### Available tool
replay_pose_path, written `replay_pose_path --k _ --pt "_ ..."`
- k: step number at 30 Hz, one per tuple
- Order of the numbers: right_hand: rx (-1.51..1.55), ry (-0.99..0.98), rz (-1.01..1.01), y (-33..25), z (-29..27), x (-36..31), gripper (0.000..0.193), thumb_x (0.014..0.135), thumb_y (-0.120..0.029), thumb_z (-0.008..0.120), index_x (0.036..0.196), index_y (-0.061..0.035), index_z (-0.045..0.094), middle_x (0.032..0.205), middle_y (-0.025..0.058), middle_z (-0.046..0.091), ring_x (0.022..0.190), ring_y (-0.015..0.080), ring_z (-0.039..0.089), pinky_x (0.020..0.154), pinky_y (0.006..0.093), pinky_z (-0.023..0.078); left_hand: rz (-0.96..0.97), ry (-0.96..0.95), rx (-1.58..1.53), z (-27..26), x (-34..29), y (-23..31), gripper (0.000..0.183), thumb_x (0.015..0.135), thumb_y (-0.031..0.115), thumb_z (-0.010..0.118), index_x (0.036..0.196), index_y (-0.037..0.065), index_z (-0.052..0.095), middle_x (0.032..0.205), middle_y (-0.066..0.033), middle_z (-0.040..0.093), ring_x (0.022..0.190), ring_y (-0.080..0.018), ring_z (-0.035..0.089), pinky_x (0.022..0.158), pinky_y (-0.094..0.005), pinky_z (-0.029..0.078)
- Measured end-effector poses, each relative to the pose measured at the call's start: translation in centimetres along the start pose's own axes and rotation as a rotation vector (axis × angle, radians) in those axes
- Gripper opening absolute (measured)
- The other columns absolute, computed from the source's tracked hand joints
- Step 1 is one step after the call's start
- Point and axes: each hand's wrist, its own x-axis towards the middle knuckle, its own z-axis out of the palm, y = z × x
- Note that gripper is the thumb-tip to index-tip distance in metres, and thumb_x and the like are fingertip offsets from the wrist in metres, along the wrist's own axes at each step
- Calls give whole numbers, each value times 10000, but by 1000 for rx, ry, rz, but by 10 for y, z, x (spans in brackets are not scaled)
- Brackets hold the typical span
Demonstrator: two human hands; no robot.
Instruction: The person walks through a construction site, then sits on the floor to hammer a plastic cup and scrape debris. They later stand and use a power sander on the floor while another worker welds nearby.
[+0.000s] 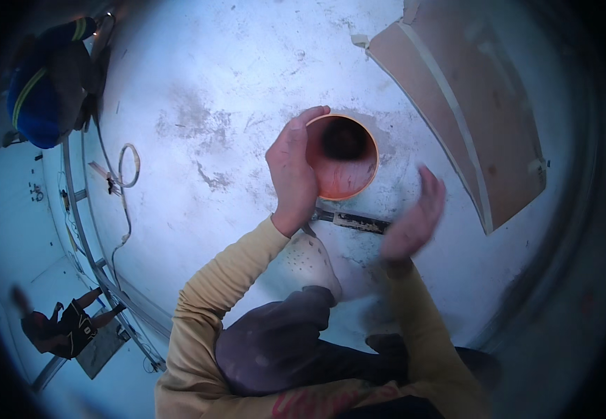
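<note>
An orange pipe end (pixel 345 162), round and hollow, stands up out of the pale concrete floor (pixel 205 84). My left hand (pixel 291 171) wraps around its left rim, thumb over the top edge. My right hand (pixel 414 216) hovers to the right of the pipe, fingers apart and blurred, holding nothing. A flat metal tool with a dark blade (pixel 355 221) lies on the floor just below the pipe, between my hands.
A brown board (pixel 470 119) with pale tape strips lies at the upper right. A cable loop (pixel 129 166) and metal rails (pixel 86 237) run along the left. A person in blue (pixel 41 84) crouches upper left; another person (pixel 62 325) is at the lower left.
</note>
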Motion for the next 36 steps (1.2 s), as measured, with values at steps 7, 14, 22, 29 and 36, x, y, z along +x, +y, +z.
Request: replay_pose_path --k 7,14,22,29,36 --pt "-130 170 52 42 4 -33 698 1059 -454 298 1452 116 385 1446 284 476 1327 406 496 1159 496 355 51 83 346 7 -4 7 445 1086 231 346 1176 -22 701 1140 -147 722 1040 -230 669 964 -315 491" --pt "166 228 103 43 85 -5 578 1047 -382 431 1400 74 469 1390 255 518 1288 405 500 1111 489 386 117 -37 222 6 -1 8 497 1114 337 355 1292 -38 629 1230 -135 678 1121 -223 643 994 -350 502" --pt "-12 109 196 9 36 9 498 951 -340 584 1317 -2 593 1304 224 610 1209 401 564 1052 470 438 33 -66 205 4 -10 4 512 1085 376 477 1329 -55 609 1331 -149 645 1196 -229 615 1046 -345 480" --pt "193 -556 354 51 72 84 343 879 -342 596 1023 -72 749 1076 167 737 1024 364 700 914 462 545 268 -181 510 -4 -7 -2 517 1084 350 497 1380 -69 566 1356 -154 627 1237 -229 594 1068 -320 457" --pt "195 -310 162 23 54 65 372 853 -322 595 1074 -53 726 1061 195 724 1056 381 676 970 492 506 95 42 177 16 -23 3 433 1090 313 487 1316 -33 615 1242 -136 666 1108 -225 641 971 -345 532"
